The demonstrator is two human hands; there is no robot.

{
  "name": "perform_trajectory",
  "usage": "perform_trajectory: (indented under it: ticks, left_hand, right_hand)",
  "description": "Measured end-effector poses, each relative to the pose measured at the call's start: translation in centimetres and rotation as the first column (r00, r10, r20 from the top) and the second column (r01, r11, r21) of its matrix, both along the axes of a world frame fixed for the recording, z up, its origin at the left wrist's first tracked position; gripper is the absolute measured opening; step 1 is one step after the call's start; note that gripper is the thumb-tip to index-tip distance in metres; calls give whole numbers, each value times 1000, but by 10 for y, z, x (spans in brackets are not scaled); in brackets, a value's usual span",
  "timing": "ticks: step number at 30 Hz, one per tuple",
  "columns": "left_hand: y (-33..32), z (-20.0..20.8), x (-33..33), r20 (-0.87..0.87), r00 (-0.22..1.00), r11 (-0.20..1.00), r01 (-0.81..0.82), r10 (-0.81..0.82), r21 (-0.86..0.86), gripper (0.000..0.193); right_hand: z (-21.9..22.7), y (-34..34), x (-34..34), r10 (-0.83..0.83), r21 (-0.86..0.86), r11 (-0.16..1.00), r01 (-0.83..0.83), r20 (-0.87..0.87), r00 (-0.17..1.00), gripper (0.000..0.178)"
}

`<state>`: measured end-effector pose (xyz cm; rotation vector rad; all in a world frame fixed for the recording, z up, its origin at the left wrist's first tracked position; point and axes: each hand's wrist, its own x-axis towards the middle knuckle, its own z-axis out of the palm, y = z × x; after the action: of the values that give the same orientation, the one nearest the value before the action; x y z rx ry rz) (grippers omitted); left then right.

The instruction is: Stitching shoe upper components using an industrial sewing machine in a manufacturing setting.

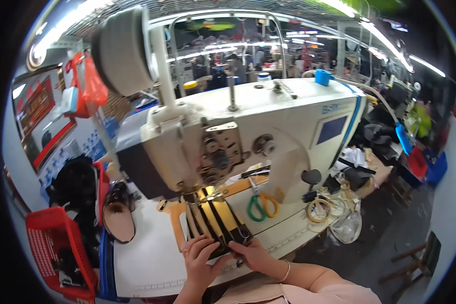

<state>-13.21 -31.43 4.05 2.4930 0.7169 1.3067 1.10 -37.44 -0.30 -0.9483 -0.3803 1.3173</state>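
A black piece with gold-tan lengthwise bands lies under the needle area of a large white sewing machine. Its far end disappears beneath the machine head. At the near left corner of the piece, my left hand has its fingers curled over the edge, the thumb pointing right. My right hand pinches the near right corner between thumb and fingers. Just right of the piece lie scissors with one green and one orange handle.
A grey thread cone stands on top of the machine at left. Left of the white worktable are a shoe and a red basket. Tape rolls sit at the right edge, with a wooden stool beyond.
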Motion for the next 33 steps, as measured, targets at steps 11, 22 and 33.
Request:
perform_trajectory:
  ticks: [11,22,33]
  left_hand:
    - [22,6,20,-69,994,994,85,-80,64,31]
    - [30,-12,31,-46,991,967,134,-127,215,13]
    - [30,-40,34,-84,995,929,72,-44,364,19]
  right_hand:
    - [-12,7,24,55,148,987,-61,44,997,24]
    - [-8,10,32,101,159,982,-99,-7,995,23]
    - [-22,17,32,88,188,979,-74,-69,994,22]
